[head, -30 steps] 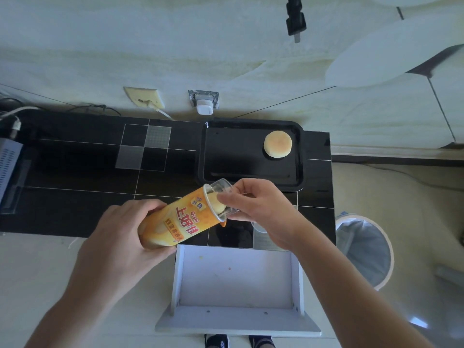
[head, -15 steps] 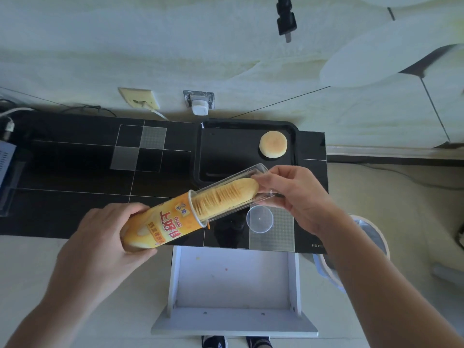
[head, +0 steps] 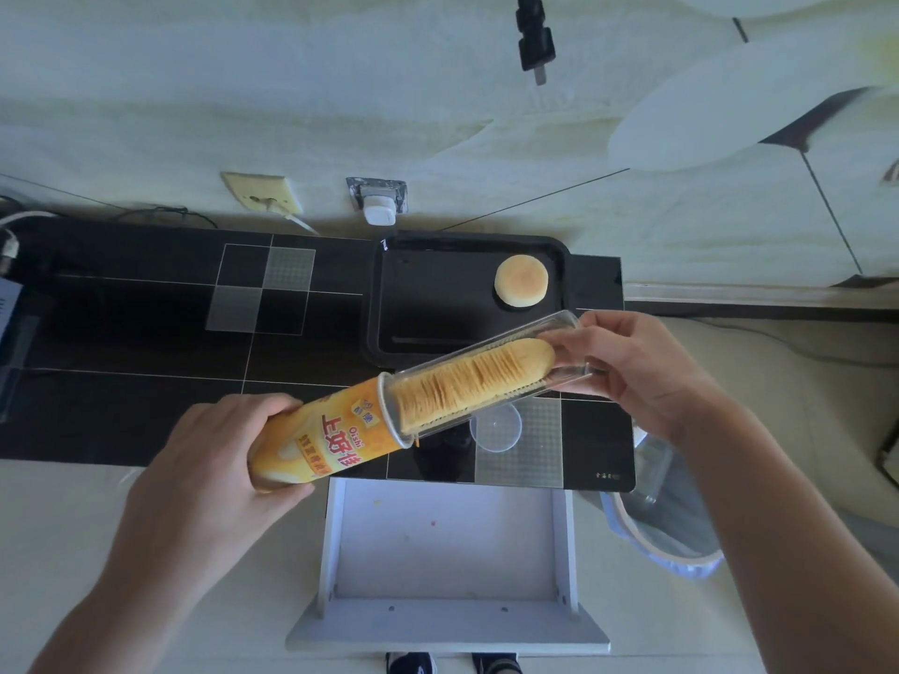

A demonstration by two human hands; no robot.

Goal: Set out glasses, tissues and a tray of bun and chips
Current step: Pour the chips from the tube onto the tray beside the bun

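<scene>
Left hand (head: 194,484) fingers curled round yellow chip can (head: 323,442); right hand (head: 642,367) pinches clear sleeve (head: 486,377) of chips, drawn out above tray (head: 389,304). Bun (head: 521,280) on tray.

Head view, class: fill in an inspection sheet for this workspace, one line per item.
Surface: glossy black tiled counter with grey squares.
Job's things: round golden bun at the right end of the black rectangular tray; orange cardboard chip tube; clear plastic sleeve of stacked chips partly drawn out of it. Glasses, tissues: nothing seen.
Clutter: clear round lid on the counter.
Grippers: left hand grips the tube; right hand holds the sleeve's end.
Cables: white wall plug; cords at far left.
Surroundings: open white drawer; lined bin.
</scene>
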